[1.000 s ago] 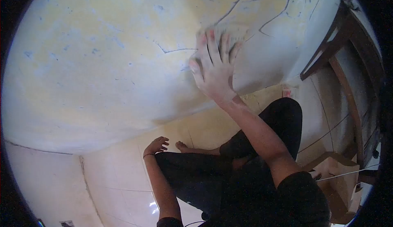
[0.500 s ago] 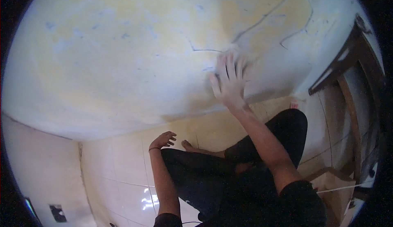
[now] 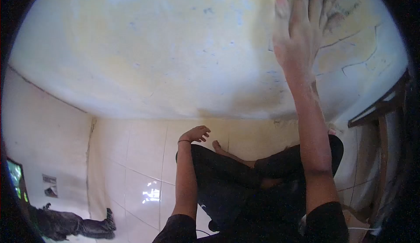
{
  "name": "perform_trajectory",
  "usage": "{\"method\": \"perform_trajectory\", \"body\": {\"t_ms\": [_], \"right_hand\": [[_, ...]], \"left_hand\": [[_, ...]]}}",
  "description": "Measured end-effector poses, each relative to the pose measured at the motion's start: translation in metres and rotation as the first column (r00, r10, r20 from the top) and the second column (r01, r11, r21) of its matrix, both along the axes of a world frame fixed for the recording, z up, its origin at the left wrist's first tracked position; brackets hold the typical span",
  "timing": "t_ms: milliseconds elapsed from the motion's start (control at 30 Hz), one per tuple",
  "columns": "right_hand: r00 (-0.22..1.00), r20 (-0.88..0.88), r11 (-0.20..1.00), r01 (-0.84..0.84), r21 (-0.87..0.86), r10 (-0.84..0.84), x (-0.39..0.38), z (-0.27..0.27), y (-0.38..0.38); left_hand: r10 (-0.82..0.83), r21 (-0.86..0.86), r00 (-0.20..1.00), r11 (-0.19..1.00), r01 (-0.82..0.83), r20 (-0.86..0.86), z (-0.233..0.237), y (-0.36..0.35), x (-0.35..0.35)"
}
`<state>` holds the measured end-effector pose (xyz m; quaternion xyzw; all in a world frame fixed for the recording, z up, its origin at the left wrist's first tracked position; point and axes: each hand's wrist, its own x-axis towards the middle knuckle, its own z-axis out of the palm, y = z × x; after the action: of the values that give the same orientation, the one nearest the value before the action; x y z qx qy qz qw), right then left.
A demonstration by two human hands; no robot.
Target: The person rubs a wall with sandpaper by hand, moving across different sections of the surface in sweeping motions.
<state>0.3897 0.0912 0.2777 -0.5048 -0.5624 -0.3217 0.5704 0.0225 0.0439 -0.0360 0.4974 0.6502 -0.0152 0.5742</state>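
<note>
My right hand [image 3: 299, 28] is stretched up against the wall [image 3: 175, 50], palm side to the surface, thumb and fingers extended and pale with dust. The fingertips reach the top edge of the view. A greyish, marked patch [image 3: 350, 2] shows on the wall beside the fingers, and dark crack-like lines run below it. My left hand [image 3: 196, 134] hangs loosely in front of my left knee, its wrist by the black trousers [image 3: 227, 168]. Its fingers are apart and slightly bent, with nothing in them.
Glossy pale floor tiles [image 3: 131, 173] surround my crossed legs. A dark wooden frame [image 3: 380, 103] stands at the right. At lower left, dark trousers [image 3: 65, 223] appear near a side wall [image 3: 43, 125]. A white cable [image 3: 363, 229] shows at lower right.
My right hand has slid up and to the right along the wall. The left hand stays by the knee. The view has shifted, bringing the dark trousers at lower left into sight.
</note>
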Motion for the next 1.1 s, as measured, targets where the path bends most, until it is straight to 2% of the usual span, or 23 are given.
{"method": "perform_trajectory", "body": {"t_ms": [33, 100, 133, 200, 233, 267, 300, 367, 400, 433, 500, 600, 633, 700, 767, 833, 867, 900, 933, 1000, 1033, 1067, 1100], "right_hand": [[1.000, 0.007, 1.000, -0.002, 0.010, 0.002, 0.005, -0.008, 0.003], [0.992, 0.042, 0.983, 0.124, -0.135, -0.119, -0.001, -0.078, 0.001], [0.994, 0.032, 0.950, 0.111, -0.290, -0.106, -0.007, -0.128, -0.006], [0.990, 0.138, 0.784, 0.115, -0.610, -0.038, -0.009, -0.248, -0.027], [0.986, 0.166, 0.792, 0.103, -0.602, -0.003, -0.011, -0.294, -0.038], [0.981, 0.190, 0.802, 0.092, -0.590, 0.027, -0.008, -0.316, -0.039], [0.989, 0.143, 0.824, 0.060, -0.564, 0.026, -0.008, -0.301, -0.035], [0.997, 0.059, 0.854, -0.007, -0.521, 0.044, -0.019, -0.229, -0.030], [0.999, 0.009, 0.891, -0.039, -0.453, 0.049, -0.020, -0.176, -0.025], [0.997, -0.044, 0.919, -0.074, -0.388, 0.062, -0.019, -0.120, -0.024], [0.999, -0.031, 0.986, -0.024, -0.163, 0.019, -0.010, -0.032, -0.015], [0.996, -0.072, 0.998, -0.055, 0.043, 0.058, -0.004, 0.028, -0.010], [0.999, -0.045, 1.000, -0.001, -0.009, 0.000, -0.002, 0.020, -0.007], [0.993, 0.016, 0.987, 0.117, -0.112, -0.116, 0.006, -0.033, 0.001], [0.996, 0.024, 0.905, 0.091, -0.416, -0.089, -0.005, -0.121, -0.014], [0.995, 0.092, 0.814, 0.034, -0.580, 0.024, -0.003, -0.242, -0.029], [0.994, 0.102, 0.819, 0.024, -0.574, 0.042, -0.002, -0.282, -0.039], [0.993, 0.107, 0.824, 0.016, -0.566, 0.054, -0.003, -0.299, -0.040], [0.997, 0.064, 0.834, 0.002, -0.552, 0.040, -0.007, -0.284, -0.036], [1.000, -0.001, 0.843, -0.020, -0.537, 0.022, -0.012, -0.205, -0.032], [0.985, -0.131, 0.911, -0.155, -0.383, 0.112, -0.012, -0.162, -0.019], [0.991, -0.109, 0.953, -0.103, -0.286, 0.074, -0.012, -0.105, -0.016], [0.997, -0.068, 0.966, -0.051, -0.254, 0.035, -0.008, -0.051, -0.017]], "left_hand": [[-0.008, 0.002, 1.000, 1.000, 0.008, -0.024, 0.004, 0.000, -0.002], [-0.044, -0.011, 0.997, 0.999, 0.044, -0.068, 0.004, -0.003, -0.005], [-0.071, -0.004, 0.994, 0.997, 0.071, -0.077, 0.005, -0.007, -0.008], [-0.072, -0.010, 0.996, 0.997, 0.071, -0.051, -0.003, -0.009, -0.015], [-0.079, -0.011, 0.996, 0.997, 0.079, -0.039, -0.010, -0.009, -0.019], [-0.169, 0.060, 0.986, 0.984, 0.168, 0.005, -0.037, -0.005, -0.036], [-0.176, 0.071, 0.984, 0.982, 0.174, 0.027, -0.035, -0.002, -0.036], [-0.178, 0.074, 0.981, 0.982, 0.172, 0.080, -0.026, -0.008, -0.028], [-0.076, -0.011, 0.997, 0.997, 0.076, -0.002, -0.001, -0.009, -0.010], [-0.116, 0.008, 0.993, 0.993, 0.116, -0.027, 0.000, -0.007, -0.009], [-0.193, 0.031, 0.977, 0.980, 0.196, -0.089, -0.002, -0.004, -0.013], [-0.139, 0.029, 0.989, 0.990, 0.138, 0.042, 0.001, -0.002, -0.008], [-0.119, 0.028, 0.989, 0.993, 0.117, 0.088, 0.000, -0.003, -0.008], [-0.262, 0.125, 0.965, 0.958, 0.257, 0.027, -0.023, 0.001, -0.024], [-0.213, 0.072, 0.975, 0.973, 0.217, -0.056, -0.020, -0.002, -0.025], [-0.179, 0.024, 0.983, 0.983, 0.180, -0.044, -0.039, 0.002, -0.035], [-0.113, -0.023, 0.991, 0.993, 0.112, -0.066, -0.019, -0.007, -0.022], [-0.053, -0.066, 0.994, 0.997, 0.047, -0.097, 0.001, -0.008, -0.012], [-0.143, 0.010, 0.988, 0.990, 0.144, -0.055, 0.009, -0.012, -0.011], [-0.144, -0.010, 0.989, 0.990, 0.143, -0.030, 0.002, -0.014, -0.016], [-0.147, -0.011, 0.989, 0.989, 0.147, -0.012, -0.001, -0.006, -0.015], [-0.065, -0.094, 0.998, 0.994, 0.062, -0.028, -0.003, -0.002, -0.016], [-0.094, -0.085, 0.994, 0.992, 0.089, -0.060, -0.003, 0.000, -0.016]]}}
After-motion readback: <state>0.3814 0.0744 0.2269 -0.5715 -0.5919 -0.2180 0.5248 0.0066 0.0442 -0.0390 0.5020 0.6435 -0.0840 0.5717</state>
